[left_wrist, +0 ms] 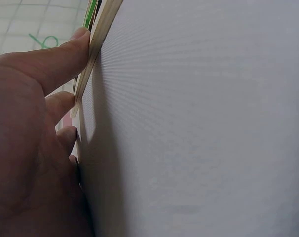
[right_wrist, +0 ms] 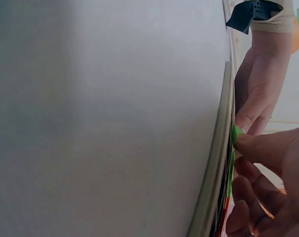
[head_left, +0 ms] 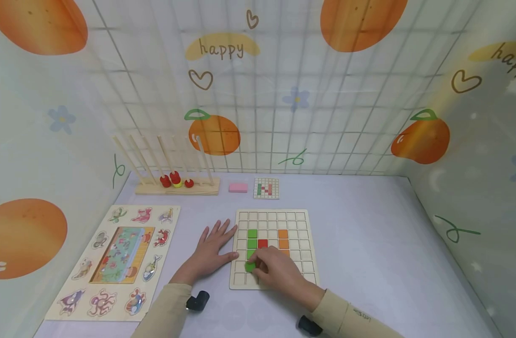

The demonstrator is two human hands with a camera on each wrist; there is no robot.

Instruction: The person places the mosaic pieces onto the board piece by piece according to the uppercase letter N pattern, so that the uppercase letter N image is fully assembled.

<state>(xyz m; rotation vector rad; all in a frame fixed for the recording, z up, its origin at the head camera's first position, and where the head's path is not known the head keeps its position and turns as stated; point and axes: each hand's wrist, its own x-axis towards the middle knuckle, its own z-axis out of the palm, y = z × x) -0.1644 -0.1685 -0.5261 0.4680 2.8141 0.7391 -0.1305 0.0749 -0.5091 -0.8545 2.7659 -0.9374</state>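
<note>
A wooden grid board [head_left: 300, 217] lies flat on the table. Between thumb and fingers, my right hand [head_left: 279, 272] pinches a green tile [head_left: 250, 266], which sits tilted at the lower left of the grid. Above it runs a column of green tiles [head_left: 252, 234], with a red tile [head_left: 262, 243] beside them and orange tiles [head_left: 283, 234] to the right. The hand covers part of the grid. My left hand [head_left: 209, 253] lies with spread fingers at the board's left edge; in the left wrist view its thumb [left_wrist: 65, 61] touches that edge.
Behind the board are a small pattern card [head_left: 266, 180] and a pink block [head_left: 238, 188]. A wooden peg rack [head_left: 203, 188] with red and yellow beads stands back left. At left lies a sea-animal puzzle board [head_left: 82, 293]. Printed curtains surround the table.
</note>
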